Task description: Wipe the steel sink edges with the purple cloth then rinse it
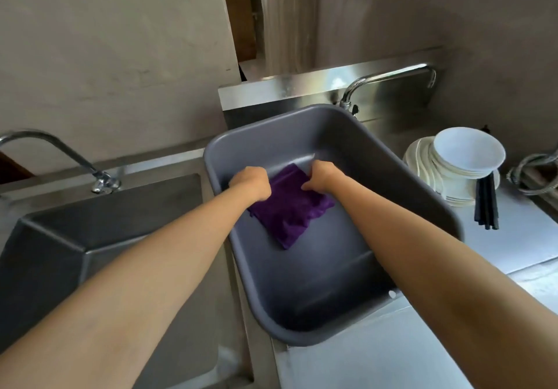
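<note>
A purple cloth [290, 213] hangs inside a grey plastic tub [407, 177] in the middle of the view. My left hand [252, 182] grips the cloth's upper left corner. My right hand [321, 177] grips its upper right corner. Both fists are closed on the fabric, which droops down between them toward the tub floor. A steel sink [90, 237] lies to the left of the tub, and its rim runs along the tub's left wall.
A curved tap [60, 153] stands behind the left sink. A second tap [389, 80] reaches out behind the tub. White plates and a bowl [465, 153] are stacked at the right, with black chopsticks [486, 204] leaning beside them on the steel counter [528, 237].
</note>
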